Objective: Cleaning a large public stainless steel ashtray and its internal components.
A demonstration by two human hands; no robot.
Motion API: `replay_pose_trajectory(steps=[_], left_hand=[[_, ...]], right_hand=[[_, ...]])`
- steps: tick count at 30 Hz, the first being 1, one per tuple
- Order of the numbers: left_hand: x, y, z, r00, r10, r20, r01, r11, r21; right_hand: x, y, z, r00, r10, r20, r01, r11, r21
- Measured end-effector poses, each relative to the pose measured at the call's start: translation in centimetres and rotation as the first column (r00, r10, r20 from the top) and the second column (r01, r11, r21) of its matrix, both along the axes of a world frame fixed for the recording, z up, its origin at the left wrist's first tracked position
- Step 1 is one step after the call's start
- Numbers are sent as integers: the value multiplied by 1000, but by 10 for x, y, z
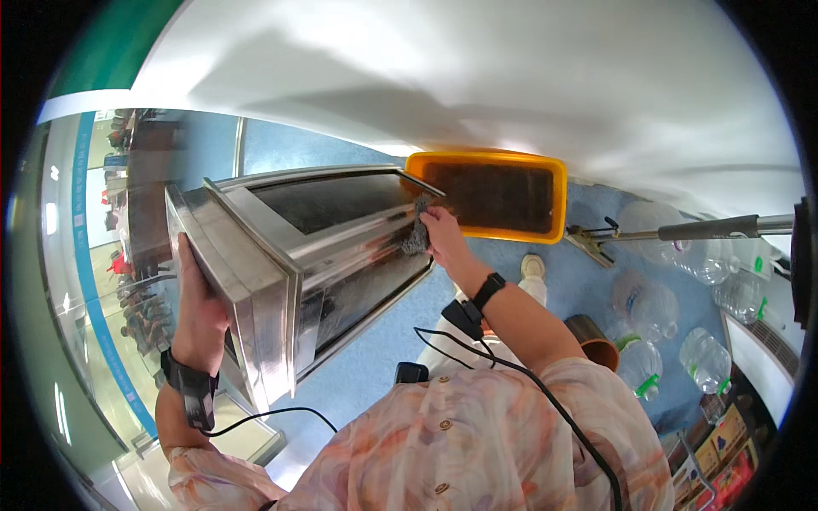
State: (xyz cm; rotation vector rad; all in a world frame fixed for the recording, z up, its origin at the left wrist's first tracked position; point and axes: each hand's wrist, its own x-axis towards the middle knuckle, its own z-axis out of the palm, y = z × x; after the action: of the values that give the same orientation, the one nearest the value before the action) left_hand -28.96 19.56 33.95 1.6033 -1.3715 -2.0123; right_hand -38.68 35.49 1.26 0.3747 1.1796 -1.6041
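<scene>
A large stainless-steel box-shaped housing (358, 259), perhaps a litter bin's shell, is tilted across in front of me. Dark openings or panels show in its sides. My left hand (199, 303) grips the stepped wide end of the housing, fingers along its outer edge. A grey cloth (418, 236) is pinched in my right hand (445, 239) and rests against the metal near the far end. Just beyond that end is a yellow rectangular plastic bin (558, 198) with a dark interior, set against the white wall.
Several clear plastic water bottles (645, 306) stand or lie on the blue floor (358, 358) at right. Near them are a brown cylindrical bin (594, 342) and a long-handled tool (690, 230). Cartons (719, 441) sit at lower right. A glass barrier (96, 300) runs along the left.
</scene>
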Motion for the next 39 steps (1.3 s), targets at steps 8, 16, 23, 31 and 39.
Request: replay_pose_trajectory(steps=[8,16,23,31,39], left_hand=[[-32,6,-11,848,-505,161,526,761,-379],[-18,-13,1,795,-577,188,606,767,-209],[72,17,-20,883,-209,421,372,857,-356],[79,8,8,689,-323,648,719,412,-559],[26,73,41,326,346,880,761,-648,-27]], right_hand=[[-33,-8,-17,992,13,-126,-2,996,88],[-48,4,-46,954,-296,45,299,950,-93],[-44,0,-39,967,-240,-84,237,971,-35],[-72,91,-210,849,-133,-511,337,882,331],[-157,184,-385,735,513,-444,62,602,796]])
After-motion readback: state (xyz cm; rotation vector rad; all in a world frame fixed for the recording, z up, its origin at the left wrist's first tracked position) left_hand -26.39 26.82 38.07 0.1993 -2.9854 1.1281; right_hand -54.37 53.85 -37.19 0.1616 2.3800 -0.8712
